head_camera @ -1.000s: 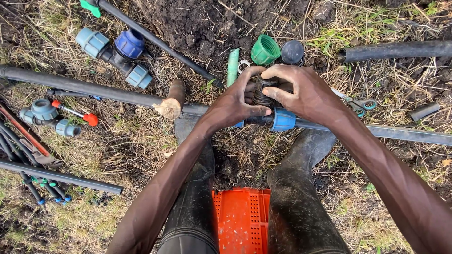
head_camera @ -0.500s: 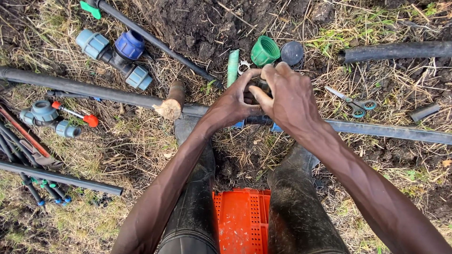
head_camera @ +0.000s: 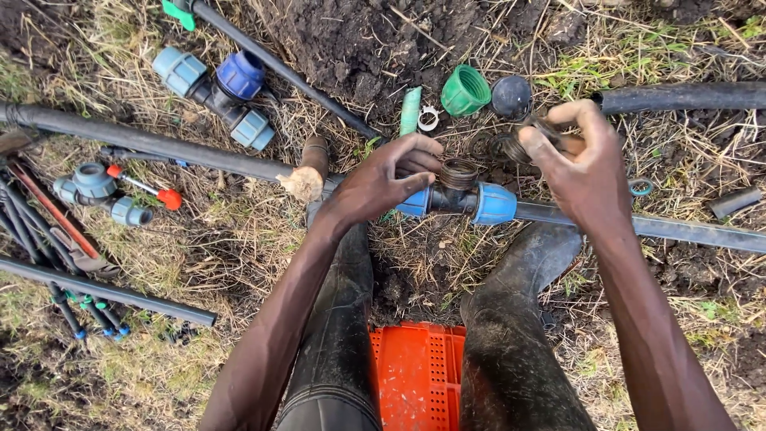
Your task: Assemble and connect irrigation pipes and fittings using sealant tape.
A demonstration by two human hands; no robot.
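My left hand (head_camera: 391, 179) grips the left blue end of a black tee pipe fitting (head_camera: 460, 191) that joins two long black pipes (head_camera: 144, 142) across the ground. The fitting's upward threaded port is uncovered. My right hand (head_camera: 578, 164) is raised just right of it, fingers pinched on a small dark ring-shaped part (head_camera: 550, 132). A blue nut (head_camera: 495, 203) sits on the fitting's right side, where a black pipe (head_camera: 686, 231) runs off right.
A green cap (head_camera: 465, 90), a dark round cap (head_camera: 511, 96) and a white ring (head_camera: 428, 120) lie on soil behind the fitting. Blue-grey tee fittings (head_camera: 215, 88), a smaller fitting (head_camera: 100, 191), a red-handled tool (head_camera: 148, 190) and thin pipes lie left. An orange crate (head_camera: 416, 375) sits between my black boots.
My right hand has lifted off the fitting and moved right with the ring-shaped part, uncovering the threaded port. My left hand stays on the fitting.
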